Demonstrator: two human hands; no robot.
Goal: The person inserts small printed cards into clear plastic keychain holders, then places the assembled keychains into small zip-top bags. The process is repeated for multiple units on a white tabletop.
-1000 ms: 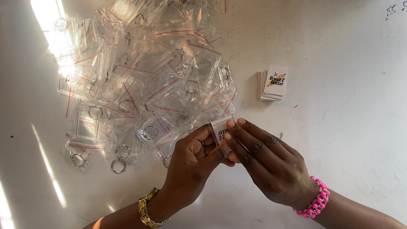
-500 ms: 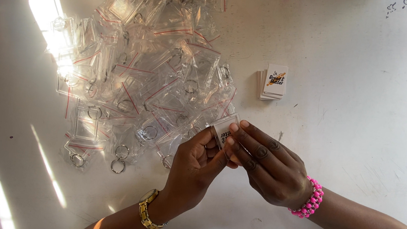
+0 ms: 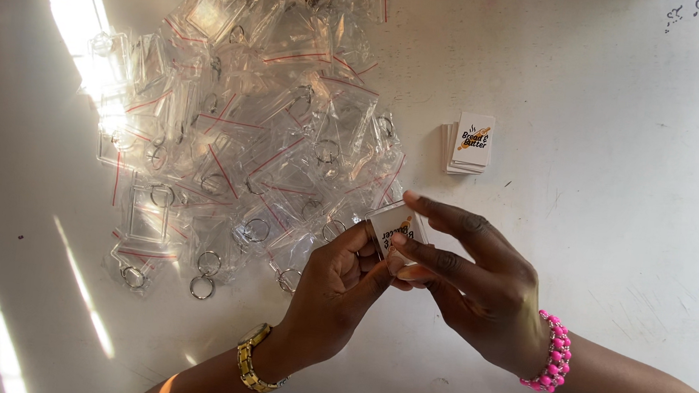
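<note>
White table (image 3: 626,163), both hands' fingers pinching clear keychain case (image 3: 392,224), card inside partly hidden, bagged pile (image 3: 236,134) cropped above

single view, from the camera on my head, looking steeply down onto the white table (image 3: 635,250). my forearms enter from the bottom edge; my left hand (image 3: 332,293) and right hand (image 3: 477,290) sit low in the centre, close to the lens. the heap of clear bagged keyrings (image 3: 244,135) fills the upper left; the table's far edge lies outside the view.
</note>
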